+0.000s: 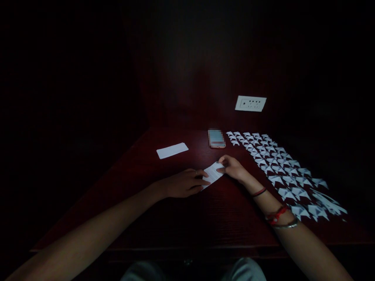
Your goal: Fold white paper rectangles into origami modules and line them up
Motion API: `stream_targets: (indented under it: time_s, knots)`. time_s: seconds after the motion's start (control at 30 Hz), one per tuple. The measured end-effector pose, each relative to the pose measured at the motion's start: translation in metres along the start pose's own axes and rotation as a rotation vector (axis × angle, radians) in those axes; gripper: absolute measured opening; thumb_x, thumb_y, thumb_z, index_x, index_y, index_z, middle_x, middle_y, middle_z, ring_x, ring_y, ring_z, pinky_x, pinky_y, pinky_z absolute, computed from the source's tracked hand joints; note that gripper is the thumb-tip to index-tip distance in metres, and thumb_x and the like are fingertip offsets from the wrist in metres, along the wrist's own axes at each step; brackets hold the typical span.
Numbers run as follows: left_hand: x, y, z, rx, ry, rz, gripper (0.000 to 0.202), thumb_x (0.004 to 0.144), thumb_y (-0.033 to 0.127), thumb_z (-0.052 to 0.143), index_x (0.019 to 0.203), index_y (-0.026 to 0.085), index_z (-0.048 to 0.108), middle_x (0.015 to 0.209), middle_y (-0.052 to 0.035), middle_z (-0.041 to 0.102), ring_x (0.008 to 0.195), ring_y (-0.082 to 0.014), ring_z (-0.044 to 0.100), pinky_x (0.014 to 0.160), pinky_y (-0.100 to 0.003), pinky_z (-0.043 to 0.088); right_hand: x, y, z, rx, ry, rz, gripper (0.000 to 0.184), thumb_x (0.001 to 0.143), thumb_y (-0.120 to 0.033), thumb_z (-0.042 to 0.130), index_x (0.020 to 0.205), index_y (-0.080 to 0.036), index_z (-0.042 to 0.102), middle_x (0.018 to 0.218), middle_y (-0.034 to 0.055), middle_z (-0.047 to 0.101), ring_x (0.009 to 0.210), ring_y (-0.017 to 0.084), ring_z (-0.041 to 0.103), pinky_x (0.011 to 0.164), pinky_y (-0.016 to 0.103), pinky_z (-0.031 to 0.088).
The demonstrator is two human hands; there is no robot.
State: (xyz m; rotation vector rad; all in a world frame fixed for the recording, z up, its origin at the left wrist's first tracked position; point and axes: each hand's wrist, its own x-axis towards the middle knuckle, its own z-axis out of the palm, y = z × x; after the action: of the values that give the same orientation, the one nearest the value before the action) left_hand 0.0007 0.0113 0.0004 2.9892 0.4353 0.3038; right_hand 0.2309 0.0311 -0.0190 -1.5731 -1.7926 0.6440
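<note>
A small white slip of paper (pixel 213 173) lies on the dark red table (pixel 181 218) between my hands. My left hand (pixel 183 182) rests on its left end, fingers curled and pressing it down. My right hand (pixel 233 167) pinches its upper right corner with fingertips together. Red bands and a bracelet circle my right wrist (pixel 277 212).
Several folded white paper pieces (pixel 281 168) lie in rows at the right of the table. A stack of white slips (pixel 172 150) sits at the left rear, a phone (pixel 216 138) behind my hands, a white wall socket (pixel 250 103) above. The room is dark.
</note>
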Motion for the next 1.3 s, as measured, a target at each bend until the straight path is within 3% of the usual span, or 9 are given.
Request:
stream_targets:
  time_s: [0.1, 0.27, 0.4, 0.5, 0.73, 0.97, 1.2, 1.3]
  knots:
    - [-0.002, -0.003, 0.002, 0.035, -0.007, -0.015, 0.032, 0.085, 0.027, 0.038, 0.117, 0.029, 0.04, 0.127, -0.0036, 0.029, 0.114, -0.0225, 0.028, 0.092, -0.038, 0.026, -0.001, -0.002, 0.0, 0.04, 0.026, -0.07, 0.045, 0.057, -0.014, 0.061, 0.1, -0.018, 0.051, 0.068, -0.0018, 0.058, 0.062, 0.012, 0.054, 0.059, 0.024, 0.042]
    - [-0.004, -0.003, 0.001, 0.061, -0.035, -0.064, 0.032, 0.086, 0.03, 0.035, 0.118, 0.033, 0.038, 0.128, -0.0007, 0.03, 0.119, -0.0241, 0.02, 0.093, -0.041, 0.023, -0.013, -0.019, -0.011, -0.114, -0.079, -0.364, 0.016, 0.067, -0.013, 0.053, 0.08, -0.018, 0.062, 0.078, 0.0007, 0.061, 0.071, 0.012, 0.055, 0.068, 0.025, 0.041]
    - [-0.005, -0.003, 0.0, 0.079, -0.052, -0.094, 0.032, 0.086, 0.033, 0.034, 0.118, 0.035, 0.037, 0.128, -0.0001, 0.029, 0.119, -0.0248, 0.02, 0.093, -0.042, 0.023, -0.022, -0.027, -0.019, -0.191, -0.187, -0.622, 0.021, 0.071, -0.01, 0.048, 0.084, -0.018, 0.062, 0.089, 0.0024, 0.061, 0.083, 0.012, 0.054, 0.076, 0.024, 0.04]
    - [-0.005, -0.004, 0.001, 0.087, -0.048, -0.097, 0.032, 0.086, 0.034, 0.035, 0.118, 0.036, 0.037, 0.127, -0.0004, 0.03, 0.119, -0.025, 0.021, 0.093, -0.042, 0.023, -0.023, -0.027, -0.021, -0.281, -0.258, -0.71, 0.026, 0.071, -0.008, 0.048, 0.09, -0.019, 0.061, 0.095, 0.0023, 0.06, 0.088, 0.013, 0.053, 0.082, 0.026, 0.037]
    - [-0.006, -0.006, 0.002, 0.105, -0.031, -0.088, 0.031, 0.086, 0.033, 0.035, 0.117, 0.037, 0.038, 0.123, -0.0001, 0.035, 0.117, -0.0232, 0.024, 0.093, -0.041, 0.023, -0.025, -0.028, -0.023, -0.403, -0.317, -0.77, 0.031, 0.071, -0.006, 0.047, 0.095, -0.02, 0.06, 0.1, 0.0021, 0.06, 0.092, 0.014, 0.053, 0.083, 0.028, 0.037]
    - [-0.004, -0.005, 0.009, 0.177, 0.009, -0.144, 0.035, 0.085, 0.033, 0.037, 0.118, 0.023, 0.038, 0.121, -0.0041, 0.039, 0.116, -0.0225, 0.026, 0.093, -0.038, 0.024, -0.026, -0.03, -0.023, -0.467, -0.346, -0.786, 0.03, 0.072, -0.007, 0.046, 0.094, -0.018, 0.061, 0.102, 0.003, 0.059, 0.093, 0.014, 0.053, 0.085, 0.028, 0.037]
    - [-0.005, -0.005, 0.011, 0.208, 0.016, -0.148, 0.036, 0.085, 0.034, 0.036, 0.119, 0.024, 0.037, 0.133, -0.0033, 0.021, 0.12, -0.0226, 0.018, 0.094, -0.037, 0.022, -0.028, -0.028, -0.024, -0.503, -0.356, -0.782, 0.03, 0.071, -0.007, 0.046, 0.095, -0.019, 0.061, 0.104, 0.0032, 0.057, 0.095, 0.016, 0.051, 0.086, 0.031, 0.036]
    - [-0.005, -0.006, 0.013, 0.204, -0.014, -0.154, 0.037, 0.086, 0.036, 0.032, 0.122, 0.024, 0.034, 0.132, -0.0012, 0.024, 0.121, -0.0204, 0.016, 0.095, -0.036, 0.02, -0.028, -0.027, -0.025, -0.493, -0.358, -0.793, 0.03, 0.07, -0.006, 0.047, 0.094, -0.02, 0.061, 0.104, 0.0035, 0.057, 0.096, 0.016, 0.051, 0.086, 0.032, 0.036]
